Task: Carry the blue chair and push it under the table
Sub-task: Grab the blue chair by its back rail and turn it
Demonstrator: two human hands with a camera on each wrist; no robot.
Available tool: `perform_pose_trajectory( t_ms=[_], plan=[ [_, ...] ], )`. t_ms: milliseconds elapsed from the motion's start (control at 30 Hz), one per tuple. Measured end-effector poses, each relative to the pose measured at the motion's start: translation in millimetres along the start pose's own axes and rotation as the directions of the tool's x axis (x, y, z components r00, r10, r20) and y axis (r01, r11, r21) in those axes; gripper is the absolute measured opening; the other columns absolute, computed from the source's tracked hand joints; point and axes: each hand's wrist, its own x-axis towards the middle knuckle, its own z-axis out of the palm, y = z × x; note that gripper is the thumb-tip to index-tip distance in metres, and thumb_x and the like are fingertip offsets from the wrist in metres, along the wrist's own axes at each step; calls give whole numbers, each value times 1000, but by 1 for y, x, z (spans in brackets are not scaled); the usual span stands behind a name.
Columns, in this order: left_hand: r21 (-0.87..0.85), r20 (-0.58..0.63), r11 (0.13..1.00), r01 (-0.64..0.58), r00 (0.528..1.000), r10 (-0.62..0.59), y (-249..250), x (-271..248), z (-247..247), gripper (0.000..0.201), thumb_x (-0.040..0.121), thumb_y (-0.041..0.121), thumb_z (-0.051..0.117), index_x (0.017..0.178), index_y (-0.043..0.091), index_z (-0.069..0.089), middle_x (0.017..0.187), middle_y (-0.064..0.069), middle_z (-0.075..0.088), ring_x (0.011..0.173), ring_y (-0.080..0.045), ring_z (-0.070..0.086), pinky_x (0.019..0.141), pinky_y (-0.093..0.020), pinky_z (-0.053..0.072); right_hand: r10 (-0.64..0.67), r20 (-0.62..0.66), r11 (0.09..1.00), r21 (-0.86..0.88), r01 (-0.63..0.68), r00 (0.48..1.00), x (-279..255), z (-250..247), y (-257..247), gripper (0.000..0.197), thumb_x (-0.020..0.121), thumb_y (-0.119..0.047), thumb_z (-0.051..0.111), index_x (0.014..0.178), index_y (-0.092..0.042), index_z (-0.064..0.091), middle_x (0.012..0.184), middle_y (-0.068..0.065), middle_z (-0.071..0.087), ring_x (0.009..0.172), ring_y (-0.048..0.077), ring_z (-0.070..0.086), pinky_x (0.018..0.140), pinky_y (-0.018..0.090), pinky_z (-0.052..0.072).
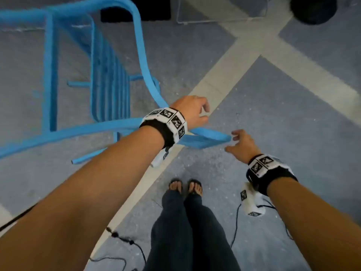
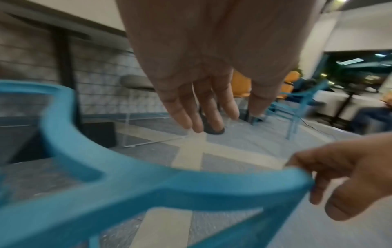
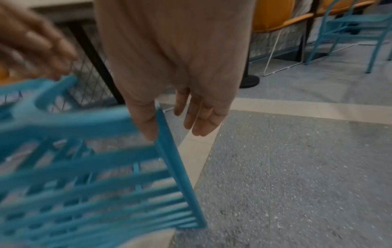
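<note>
Reaching down over the blue chair [image 1: 109, 90], the person has the left hand [image 1: 192, 110] hovering above the backrest's top rail with fingers loose and grasping nothing. The right hand [image 1: 241, 145] is spread at the rail's end, thumb apparently just brushing it, nothing clasped. The chair stands on the speckled floor [image 1: 283, 118]; lift, carry and push all remain, it seems.
</note>
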Motion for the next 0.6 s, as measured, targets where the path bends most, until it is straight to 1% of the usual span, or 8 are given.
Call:
perform_pose_trajectory(
  t_ms=[67,133,200,267,367,467,533,600],
  plan=[
    [66,101,995,-76,992,70,1,26,31,29,77,35,63,102,21,58,102,-6,65,100,-27,57,84,-34,45,-19,39,999,-33,20,999,22,16,18,57,73,-10,73,121,-5,44,118,19,56,94,29,55,84,36,43],
    [182,249,978,-99,967,52,3,41,62,41,75,54,61,102,24,56,99,-4,65,95,-26,59,74,-32,43,-45,83,997,-56,50,996,44,35,33,53,73,-10,73,118,-3,47,113,19,58,86,24,53,80,34,42],
    [296,306,946,-130,951,35,4,50,89,53,70,69,55,98,24,58,87,-3,61,83,-26,58,65,-29,38,-92,105,994,-40,97,990,60,54,48,49,74,-10,72,117,0,50,113,21,60,95,31,57,86,38,45],
    [388,282,904,-177,957,67,8,55,103,54,71,70,52,91,21,62,79,-3,55,72,-26,52,63,-30,35,-131,95,990,-48,136,987,72,65,53,40,80,-10,66,116,1,52,115,22,60,104,37,56,91,47,45],
    [401,234,901,-165,970,73,12,56,109,49,73,65,53,83,18,63,73,-3,53,68,-26,50,62,-31,35,-123,83,991,-43,127,989,76,74,50,24,87,-6,54,110,1,55,112,24,62,103,41,57,90,50,47],
    [400,173,911,-98,984,30,15,49,111,46,74,62,55,86,19,64,75,-2,52,69,-24,46,64,-31,34,-58,41,998,-33,60,997,70,73,47,33,86,-5,57,118,1,51,119,22,57,111,38,53,93,40,44],
    [361,142,932,-30,990,-24,18,39,110,43,71,61,58,83,20,64,74,-2,53,69,-23,46,64,-31,32,-119,30,991,-53,120,992,62,69,44,27,84,-4,57,111,3,54,115,24,58,106,39,54,86,40,45],
    [343,85,939,13,995,-45,19,29,99,38,68,59,60,76,22,62,70,0,52,67,-22,47,62,-30,31,-235,26,965,-110,236,972,53,62,31,17,83,-6,58,98,1,57,102,24,60,94,39,57,71,36,43]
  ],
)
